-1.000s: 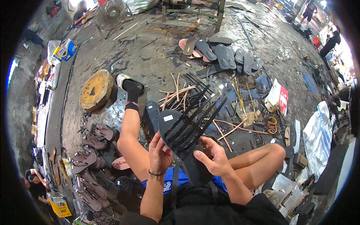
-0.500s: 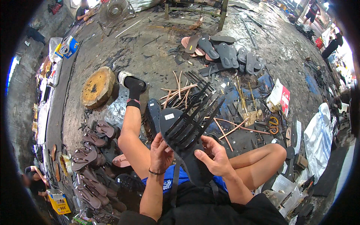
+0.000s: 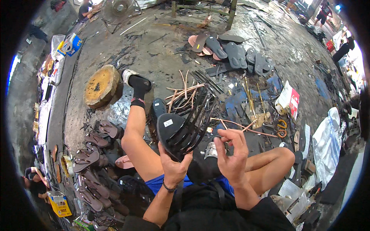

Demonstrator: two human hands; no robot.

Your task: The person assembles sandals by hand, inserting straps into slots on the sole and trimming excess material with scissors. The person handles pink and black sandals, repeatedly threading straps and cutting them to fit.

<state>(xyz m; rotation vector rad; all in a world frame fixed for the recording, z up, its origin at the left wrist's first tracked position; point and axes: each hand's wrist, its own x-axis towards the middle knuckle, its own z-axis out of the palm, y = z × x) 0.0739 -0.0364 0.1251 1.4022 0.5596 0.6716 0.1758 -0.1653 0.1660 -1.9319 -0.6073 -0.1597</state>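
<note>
My left hand grips a black sandal by its lower end, thumb along the edge. The sandal is tilted, with a small white label at its top end. Several long black straps stick out from its face toward the upper right; their tips blur over the scraps behind. My right hand is raised to the right of the sandal, apart from it. Its fingers are bent and its thumb stands off from the forefinger, with nothing visible between them. A dark sandal lies on the floor beyond the held one.
Rows of brown flip-flops lie at left, near a round wooden block. More sandals lie ahead. Strap scraps, brass-coloured rods and orange-handled scissors lie in front, a white sack at right. Other people are far off.
My right hand has let go of the sandal and lifted away to the right. My left hand has shifted to the sandal's lower end, and the sandal has tilted and moved slightly left.
</note>
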